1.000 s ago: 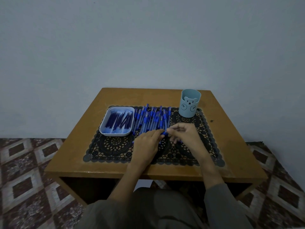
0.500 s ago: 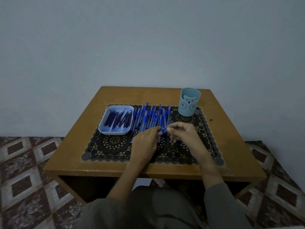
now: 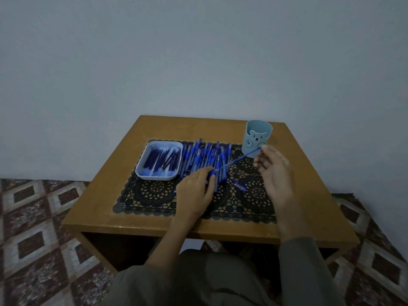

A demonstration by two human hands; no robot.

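My left hand [image 3: 196, 191] grips a blue pen barrel [image 3: 211, 173] low over the lace mat. My right hand [image 3: 272, 171] pinches the far end of a thin blue refill [image 3: 240, 159], which runs slanting from the barrel up toward the cup. A row of several blue pens [image 3: 205, 159] lies on the mat behind my left hand. A white tray [image 3: 141, 171] at the left holds several dark blue refills [image 3: 161, 161]. One small blue pen part [image 3: 239, 186] lies loose on the mat between my hands.
A light blue cup with a bear face [image 3: 256, 138] stands at the back right of the wooden table [image 3: 99, 195]. The black lace mat [image 3: 154, 195] covers the table's middle. Patterned floor tiles [image 3: 33, 217] surround the table; a grey wall rises behind.
My hands were together at the pen. My right hand has moved right and up, drawing the refill out of the barrel held by my left hand. A small part now lies on the mat.
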